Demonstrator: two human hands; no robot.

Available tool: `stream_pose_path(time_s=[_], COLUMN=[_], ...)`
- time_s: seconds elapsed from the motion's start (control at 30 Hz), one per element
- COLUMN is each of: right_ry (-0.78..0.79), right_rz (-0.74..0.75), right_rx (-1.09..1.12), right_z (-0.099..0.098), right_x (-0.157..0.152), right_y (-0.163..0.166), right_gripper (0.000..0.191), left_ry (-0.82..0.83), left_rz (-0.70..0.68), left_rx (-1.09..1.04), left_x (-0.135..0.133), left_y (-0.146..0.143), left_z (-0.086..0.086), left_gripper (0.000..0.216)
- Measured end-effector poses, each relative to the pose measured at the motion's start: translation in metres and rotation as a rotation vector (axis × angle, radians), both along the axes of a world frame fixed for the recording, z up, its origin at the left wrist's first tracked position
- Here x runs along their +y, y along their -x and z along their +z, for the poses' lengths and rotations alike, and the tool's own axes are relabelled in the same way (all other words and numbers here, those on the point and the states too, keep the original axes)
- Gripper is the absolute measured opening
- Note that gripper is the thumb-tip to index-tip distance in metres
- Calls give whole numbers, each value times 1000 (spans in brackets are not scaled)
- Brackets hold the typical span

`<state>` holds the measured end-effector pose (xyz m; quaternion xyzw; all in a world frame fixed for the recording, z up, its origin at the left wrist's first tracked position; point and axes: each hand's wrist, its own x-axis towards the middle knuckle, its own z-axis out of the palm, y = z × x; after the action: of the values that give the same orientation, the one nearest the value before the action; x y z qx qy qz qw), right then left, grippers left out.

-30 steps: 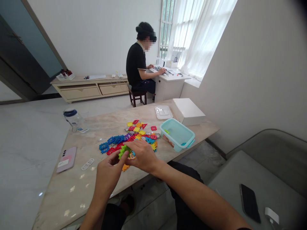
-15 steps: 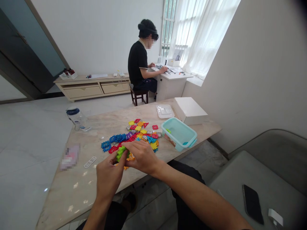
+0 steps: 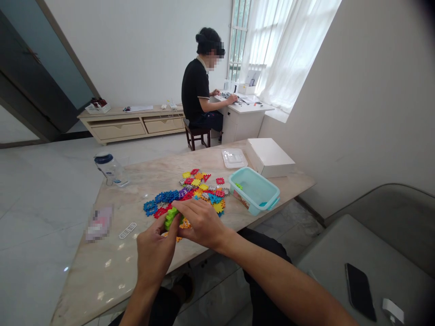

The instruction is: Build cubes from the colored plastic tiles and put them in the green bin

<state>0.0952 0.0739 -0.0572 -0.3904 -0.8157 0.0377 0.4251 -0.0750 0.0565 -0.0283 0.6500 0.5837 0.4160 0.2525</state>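
Note:
Both my hands meet over the near edge of the marble table. My left hand and my right hand are closed together on a small assembly of interlocking plastic pieces, green on top with orange below. Just beyond lies a spread pile of coloured pieces in blue, red, yellow and orange. A teal plastic tub stands to the right of the pile with a green piece inside.
A clear lid and a white box sit at the table's far right. A water bottle, a phone and a small white piece lie left. Another person sits at a far desk. A black phone rests at lower right.
My hands have stayed on the green and orange assembly, shifting slightly left; the view has drifted a little to the right.

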Motion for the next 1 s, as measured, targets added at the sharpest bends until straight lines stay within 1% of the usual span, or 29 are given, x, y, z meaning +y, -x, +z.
stream_pose_path(time_s=[0.1, 0.23, 0.43, 0.57, 0.7, 0.9, 1.0], right_ry=[-18, -79, -31, -33, -43, -76, -62], right_rz=[-4, -7, -14, -26, -22, -7, -12], right_rx=[15, 30, 9, 2, 8, 31, 33], right_z=[0, -2, -5, -4, -4, -3, -2], right_x=[-1, 0, 0, 0, 0, 0, 0], right_y=[0, 1, 2, 2, 1, 1, 1], right_gripper=[55, 53, 59, 62, 60, 58, 58], left_ry=[10, -3, -40, -18, 5, 3, 6], left_rz=[-21, -32, -7, -30, -51, -18, -26], left_rx=[-9, -27, -15, -31, -24, -6, -9], left_x=[1, 1, -2, 0, 1, 0, 0], left_y=[1, 2, 1, 0, 1, 2, 3], left_z=[0, -1, 0, 1, -2, -3, -3], left_gripper=[47, 44, 46, 46, 47, 46, 46])
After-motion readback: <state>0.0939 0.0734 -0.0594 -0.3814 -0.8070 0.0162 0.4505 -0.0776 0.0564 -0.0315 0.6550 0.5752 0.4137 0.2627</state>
